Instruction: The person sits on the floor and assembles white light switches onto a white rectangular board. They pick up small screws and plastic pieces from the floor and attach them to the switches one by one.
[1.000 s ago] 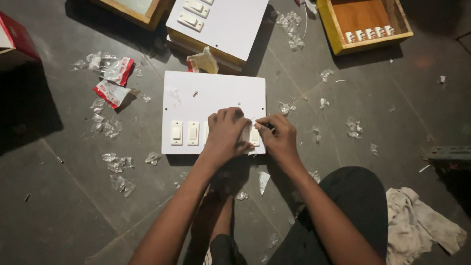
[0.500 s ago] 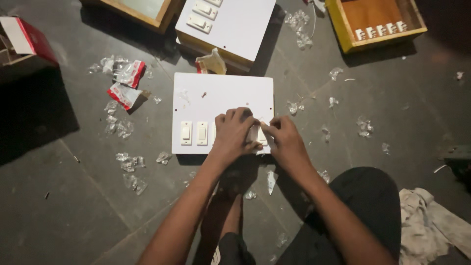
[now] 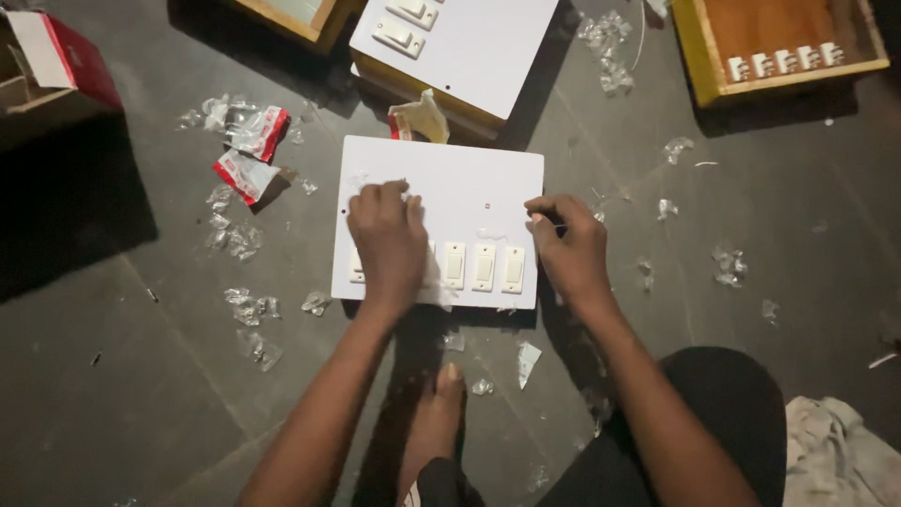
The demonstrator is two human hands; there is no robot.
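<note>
A white rectangular board [image 3: 469,183] lies flat on the dark floor in front of me. Three white rocker switches [image 3: 484,267] sit in a row along its near edge, and another shows beside my wrist at the left. My left hand [image 3: 389,239] lies palm down on the left part of the board, covering some of the row. My right hand [image 3: 568,249] curls over the board's right edge, fingers bent on it. A thin dark thing shows by its fingers; I cannot tell what it is.
A second white switch board [image 3: 469,47] rests on a wooden box beyond. A yellow-rimmed wooden box [image 3: 699,56] with several switches stands top right. Red-and-white packets [image 3: 249,150], a red carton [image 3: 80,61], clear plastic scraps and a cloth [image 3: 835,451] lie around. My foot [image 3: 436,422] is below the board.
Both hands were together over the right end of the switch row. They have moved apart: the left hand to the board's left part, the right to its right edge, uncovering three switches.
</note>
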